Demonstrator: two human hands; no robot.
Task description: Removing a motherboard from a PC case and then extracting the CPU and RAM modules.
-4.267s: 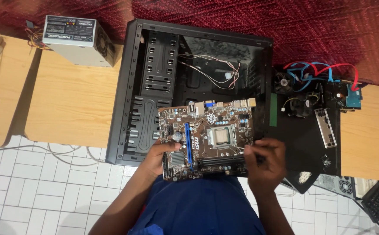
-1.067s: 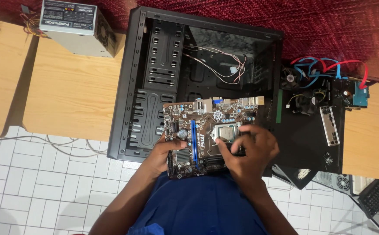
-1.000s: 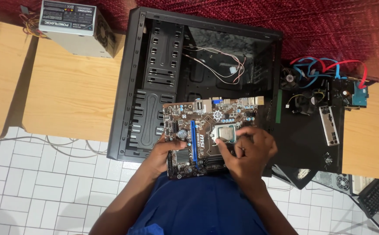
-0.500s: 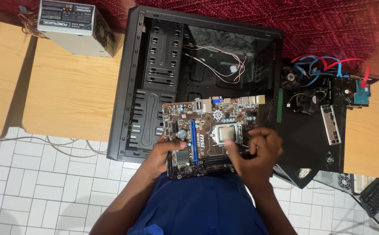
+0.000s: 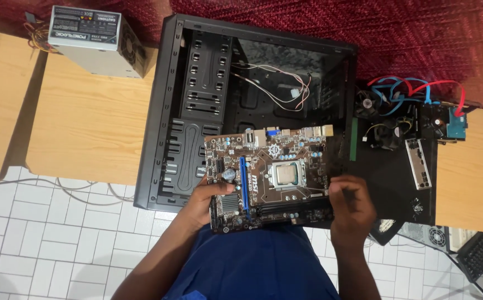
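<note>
I hold the board (image 5: 266,175) by its near left edge with my left hand (image 5: 208,197), thumb on top and fingers curled under it, gripping firmly; the board hangs over the near edge of the open case (image 5: 252,111), tilted a little toward me, with its port row pointing into the case. The change is in my right hand (image 5: 350,208): half a second ago it lay on the board's right part beside the socket (image 5: 286,174), and a second ago it covered the socket's corner, whereas now it has slid off to the board's near right corner, fingers loosely bent and blurred with motion. I cannot tell if it pinches anything; at most it touches the board's edge. With the hand gone, the socket shows in full, its metal plate lying flat and square in the middle of the board. I judge that the fiddling at the socket is over for now and that the board rests mainly in my left hand, so that grip matters most. Inside the case thin wires (image 5: 277,83) lie loose on the floor. To the right, on a black mat (image 5: 397,189), sit fans (image 5: 386,133), blue and red cables (image 5: 413,89) and a silver plate (image 5: 418,162). A grey supply box (image 5: 97,41) stands on the wooden table (image 5: 86,122) at the far left.
</note>
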